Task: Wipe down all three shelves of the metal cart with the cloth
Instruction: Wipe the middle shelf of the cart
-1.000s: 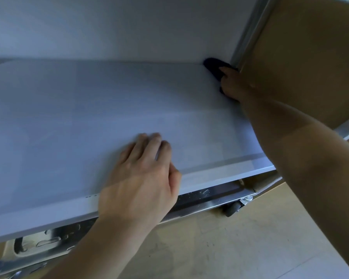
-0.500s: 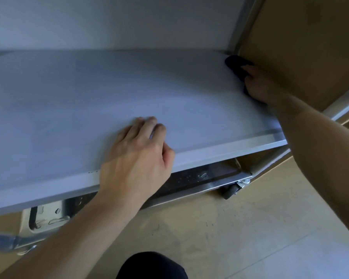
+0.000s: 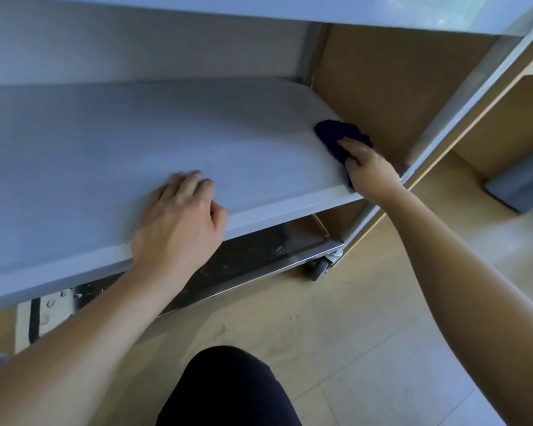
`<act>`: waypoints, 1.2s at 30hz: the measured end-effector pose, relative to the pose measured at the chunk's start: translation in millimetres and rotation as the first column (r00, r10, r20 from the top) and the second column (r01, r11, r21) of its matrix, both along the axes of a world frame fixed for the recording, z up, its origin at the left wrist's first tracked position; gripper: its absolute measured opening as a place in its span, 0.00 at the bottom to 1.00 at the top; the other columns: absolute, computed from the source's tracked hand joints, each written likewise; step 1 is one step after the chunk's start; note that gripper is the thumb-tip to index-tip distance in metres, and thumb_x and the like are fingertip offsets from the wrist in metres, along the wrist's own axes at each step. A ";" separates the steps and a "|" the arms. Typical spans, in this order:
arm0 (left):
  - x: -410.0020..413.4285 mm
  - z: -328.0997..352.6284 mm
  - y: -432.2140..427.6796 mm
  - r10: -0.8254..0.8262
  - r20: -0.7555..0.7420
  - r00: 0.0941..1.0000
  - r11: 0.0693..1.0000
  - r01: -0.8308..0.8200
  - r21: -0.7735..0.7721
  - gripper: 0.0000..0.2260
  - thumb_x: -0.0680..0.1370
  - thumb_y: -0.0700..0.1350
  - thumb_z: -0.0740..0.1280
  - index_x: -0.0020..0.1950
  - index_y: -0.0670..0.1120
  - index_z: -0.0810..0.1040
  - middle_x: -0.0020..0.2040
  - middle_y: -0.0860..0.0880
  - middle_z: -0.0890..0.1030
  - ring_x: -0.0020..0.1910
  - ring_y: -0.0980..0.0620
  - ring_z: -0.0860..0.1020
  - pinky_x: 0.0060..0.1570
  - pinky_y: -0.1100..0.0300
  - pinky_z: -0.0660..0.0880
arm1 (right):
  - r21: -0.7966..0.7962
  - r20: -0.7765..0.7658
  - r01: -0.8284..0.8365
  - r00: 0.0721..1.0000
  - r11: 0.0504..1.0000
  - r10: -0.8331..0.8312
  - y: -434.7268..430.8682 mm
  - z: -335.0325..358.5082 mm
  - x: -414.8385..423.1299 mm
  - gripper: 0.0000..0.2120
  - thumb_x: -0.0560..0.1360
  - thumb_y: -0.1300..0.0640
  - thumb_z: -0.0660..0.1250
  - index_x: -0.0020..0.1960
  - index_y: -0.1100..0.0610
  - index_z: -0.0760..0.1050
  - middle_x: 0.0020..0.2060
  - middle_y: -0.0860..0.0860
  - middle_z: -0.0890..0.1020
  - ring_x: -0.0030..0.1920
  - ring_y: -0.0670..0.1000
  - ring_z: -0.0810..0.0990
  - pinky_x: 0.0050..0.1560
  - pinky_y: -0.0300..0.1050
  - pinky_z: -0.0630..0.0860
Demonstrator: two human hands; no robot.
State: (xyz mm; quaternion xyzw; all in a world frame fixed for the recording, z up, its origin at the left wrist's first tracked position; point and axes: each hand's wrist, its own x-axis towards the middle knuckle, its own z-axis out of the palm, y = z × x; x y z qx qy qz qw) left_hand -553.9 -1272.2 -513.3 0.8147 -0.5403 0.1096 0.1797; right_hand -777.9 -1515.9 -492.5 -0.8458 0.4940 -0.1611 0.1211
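Cloth (image 3: 336, 133) gripped under right hand (image 3: 370, 170) at shelf (image 3: 130, 142) end (left hand (image 3: 179, 222) flat, empty)

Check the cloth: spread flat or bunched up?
Bunched. The dark cloth sits crumpled in a lump under the right hand on the middle shelf.
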 end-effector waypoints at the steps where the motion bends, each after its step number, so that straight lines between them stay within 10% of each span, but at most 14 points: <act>1: -0.5 -0.1 0.1 0.001 -0.001 1.000 1.000 -0.001 0.001 0.17 0.75 0.45 0.54 0.55 0.40 0.78 0.62 0.43 0.78 0.63 0.41 0.74 0.60 0.48 0.70 | -0.010 0.000 0.007 1.000 1.000 -0.007 7.1 -0.1 1.1 0.23 0.80 0.58 0.52 0.74 0.46 0.64 0.74 0.43 0.64 0.75 0.51 0.59 0.73 0.46 0.56; 16: -6.3 -3.6 -1.2 -0.014 -0.007 1.000 1.000 0.014 -0.003 0.22 0.75 0.46 0.50 0.58 0.39 0.78 0.63 0.42 0.77 0.63 0.39 0.73 0.63 0.47 0.70 | 0.090 -0.115 -0.040 0.992 0.995 0.050 -20.3 5.1 87.6 0.24 0.80 0.58 0.50 0.77 0.52 0.57 0.77 0.49 0.57 0.76 0.55 0.55 0.75 0.54 0.57; 29: 0.9 -5.0 -0.7 0.006 -0.011 1.000 1.000 -0.006 -0.027 0.19 0.76 0.46 0.55 0.59 0.41 0.78 0.64 0.44 0.77 0.65 0.42 0.73 0.64 0.49 0.69 | 0.131 -0.038 -0.381 0.921 0.915 0.389 3.6 2.8 149.2 0.24 0.81 0.61 0.52 0.76 0.52 0.60 0.77 0.48 0.58 0.77 0.49 0.54 0.72 0.35 0.45; 36: 0.4 -6.1 -2.1 0.023 -0.025 0.999 0.998 -0.024 -0.058 0.16 0.74 0.44 0.58 0.57 0.41 0.79 0.62 0.44 0.79 0.63 0.42 0.74 0.62 0.50 0.71 | 0.045 -0.026 -0.439 0.898 0.897 0.440 82.9 -5.7 126.1 0.24 0.80 0.59 0.52 0.76 0.50 0.61 0.76 0.46 0.62 0.76 0.52 0.57 0.74 0.55 0.58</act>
